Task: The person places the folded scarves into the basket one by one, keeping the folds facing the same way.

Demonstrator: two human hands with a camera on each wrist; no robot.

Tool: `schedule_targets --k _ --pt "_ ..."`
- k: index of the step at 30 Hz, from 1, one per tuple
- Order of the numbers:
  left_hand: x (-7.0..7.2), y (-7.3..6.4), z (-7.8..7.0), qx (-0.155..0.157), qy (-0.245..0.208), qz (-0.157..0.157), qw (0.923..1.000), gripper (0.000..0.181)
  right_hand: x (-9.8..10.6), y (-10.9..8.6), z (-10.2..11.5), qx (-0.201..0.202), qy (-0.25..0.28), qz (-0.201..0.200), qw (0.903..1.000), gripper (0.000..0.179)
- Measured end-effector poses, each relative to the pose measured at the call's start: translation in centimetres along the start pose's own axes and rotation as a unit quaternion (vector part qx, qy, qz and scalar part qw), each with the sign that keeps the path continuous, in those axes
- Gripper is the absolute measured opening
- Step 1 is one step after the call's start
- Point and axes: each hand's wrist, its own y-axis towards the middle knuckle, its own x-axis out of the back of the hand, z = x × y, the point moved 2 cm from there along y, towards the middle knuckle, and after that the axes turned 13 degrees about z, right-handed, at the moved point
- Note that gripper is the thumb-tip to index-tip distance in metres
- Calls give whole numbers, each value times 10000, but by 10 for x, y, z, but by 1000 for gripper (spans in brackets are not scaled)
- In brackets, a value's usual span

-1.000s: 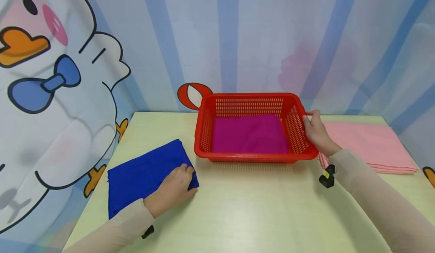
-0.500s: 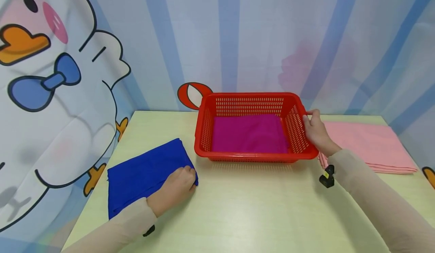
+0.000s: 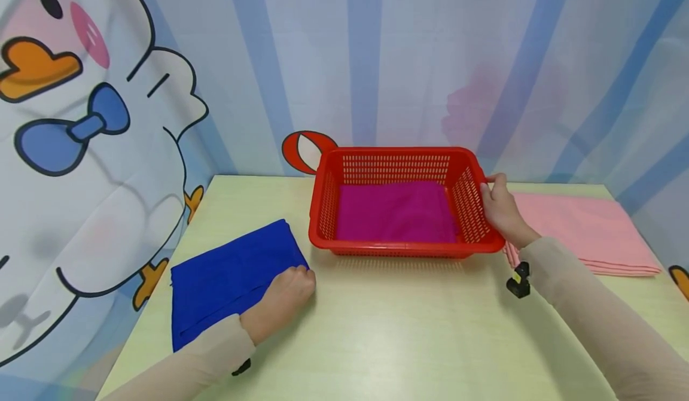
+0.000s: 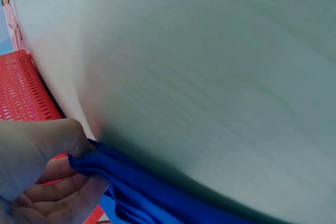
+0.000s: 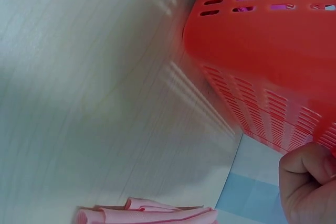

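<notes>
A folded blue cloth [image 3: 231, 278] lies flat on the left part of the table. My left hand [image 3: 285, 299] pinches its right edge; the left wrist view shows the thumb and fingers [image 4: 63, 192] closed on the layered blue fabric [image 4: 142, 190]. At the back middle stands a red slotted plastic basket [image 3: 401, 249] holding a folded magenta cloth [image 3: 395, 212]. My right hand [image 3: 503, 212] grips the basket's right rim, thumb on the inner side. In the right wrist view only part of that hand [image 5: 310, 182] shows, beside the basket's wall [image 5: 262, 51].
A folded pink cloth [image 3: 587, 233] lies at the right, behind my right forearm. The pale wooden table [image 3: 398, 329] ends at a printed curtain [image 3: 409, 60] along the back. A large cartoon bird [image 3: 91, 179] is printed on the left hanging.
My left hand has curled its fingers in on the blue cloth's right edge and shifted slightly right. The right hand, basket and other cloths stay put.
</notes>
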Motion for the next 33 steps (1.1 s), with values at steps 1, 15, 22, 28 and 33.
schedule_targets --k 1,15,22,28,33 --pt "0 0 0 37 -15 -2 10000 17 0 0 0 3 -6 -7 10000 48" --pt "2 3 1 317 -611 -84 9976 15 3 -1 1 55 -83 -53 9999 48" --pt "3 3 1 300 -612 -31 9977 8 3 -2 0 50 41 -34 10000 46" --pt "2 3 1 127 -202 1 9997 13 1 0 -2 68 55 -42 10000 45" --pt "1 5 0 214 -289 103 9993 17 1 0 -3 160 -89 -77 9998 45"
